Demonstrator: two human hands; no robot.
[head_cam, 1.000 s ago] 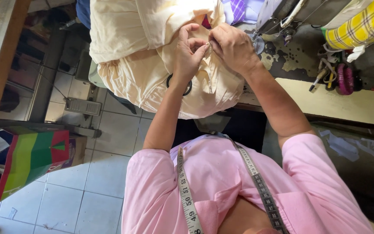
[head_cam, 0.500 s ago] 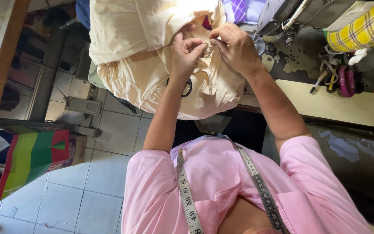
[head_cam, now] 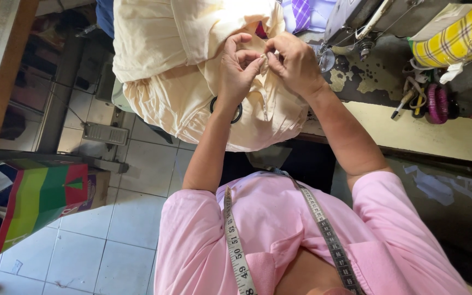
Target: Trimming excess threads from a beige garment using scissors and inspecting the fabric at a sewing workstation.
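Cream fabric, bunched into a big soft heap over the near edge of the sewing table, spilling toward the tiled floor. Long axis hard to call in such a crumpled mass; broadly running from the table edge up and away toward the top of the view, folds and pleats fanning out at the lower hem. Pinched at one small spot near the top of the heap by both hands. Left hand curled nearly closed, thumb and fingertips nipping a little fold of the cloth, a dark bangle at the wrist. Right hand likewise curled tight, fingertips meeting those of the left on the same fold; whether a needle or pin sits between them cannot be told. Held just beside the sewing machine, with purple checked cloth tucked behind it. Yellow checked cloth lying farther right on the table, near a cluster of small tools and a pink ring-shaped item. Striped carrier bag in green, red and yellow standing on the floor to the left, contents not visible. Measuring tape draped round the neck over a pink top.
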